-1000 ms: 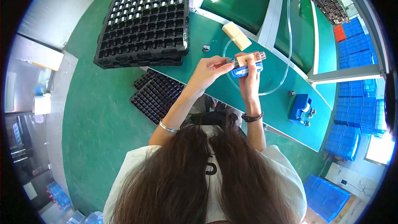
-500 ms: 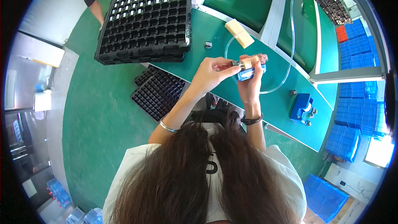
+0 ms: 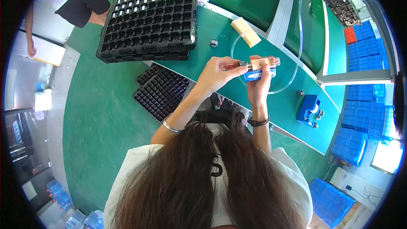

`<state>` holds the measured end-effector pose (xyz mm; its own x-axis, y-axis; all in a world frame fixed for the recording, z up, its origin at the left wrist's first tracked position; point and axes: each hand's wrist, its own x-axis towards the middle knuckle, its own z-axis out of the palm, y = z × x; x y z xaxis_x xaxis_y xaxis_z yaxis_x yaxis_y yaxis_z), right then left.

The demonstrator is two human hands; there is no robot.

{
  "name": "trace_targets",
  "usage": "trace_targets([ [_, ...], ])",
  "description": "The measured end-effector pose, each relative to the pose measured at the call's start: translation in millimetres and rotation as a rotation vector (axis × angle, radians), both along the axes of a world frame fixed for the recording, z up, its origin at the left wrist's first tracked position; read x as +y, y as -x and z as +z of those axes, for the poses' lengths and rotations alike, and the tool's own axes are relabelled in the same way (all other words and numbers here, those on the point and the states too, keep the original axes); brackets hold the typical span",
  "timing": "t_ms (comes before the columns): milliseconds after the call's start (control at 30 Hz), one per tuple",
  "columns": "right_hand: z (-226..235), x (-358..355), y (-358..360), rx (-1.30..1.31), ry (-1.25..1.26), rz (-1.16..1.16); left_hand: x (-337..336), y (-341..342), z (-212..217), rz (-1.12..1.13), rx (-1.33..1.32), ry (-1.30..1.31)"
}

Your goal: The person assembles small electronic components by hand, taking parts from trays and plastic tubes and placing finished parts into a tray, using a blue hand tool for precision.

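My right hand (image 3: 258,90) is closed around a small device with a blue body (image 3: 253,76) and a clear and tan upper part, its thumb lying over the front. From the other side, my left hand (image 3: 216,74) pinches a small dark cylindrical part (image 3: 243,63) against the device's left end. Whether that part is seated in the device I cannot tell. A clear hose (image 3: 286,88) curves over the green worktable (image 3: 292,110) behind my hands. Beyond them lies a pale yellow block (image 3: 246,32); a small metal part (image 3: 213,43) stands to its left.
At the far left of the table sits a stack of black trays (image 3: 146,46), the top one partly filled with small parts. More black trays (image 3: 163,93) lie below the table edge. A blue holder (image 3: 308,109) with loose metal parts stands right. Another person's legs (image 3: 82,4) show far left.
Both hands and the device have shifted slightly right. The person at the far left has moved further into view. The trays and table items keep their places.
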<state>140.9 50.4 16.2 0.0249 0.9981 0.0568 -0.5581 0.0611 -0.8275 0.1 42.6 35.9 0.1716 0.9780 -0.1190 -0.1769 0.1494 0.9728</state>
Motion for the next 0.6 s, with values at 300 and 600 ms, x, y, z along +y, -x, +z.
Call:
trace_targets([
  [300,6,-8,3,0.272,0.172,0.109,-8,1,17,0.030,0.225,-0.116],
  [600,-1,-10,2,0.146,0.080,0.032,-13,0,25,0.067,0.316,-0.166],
])
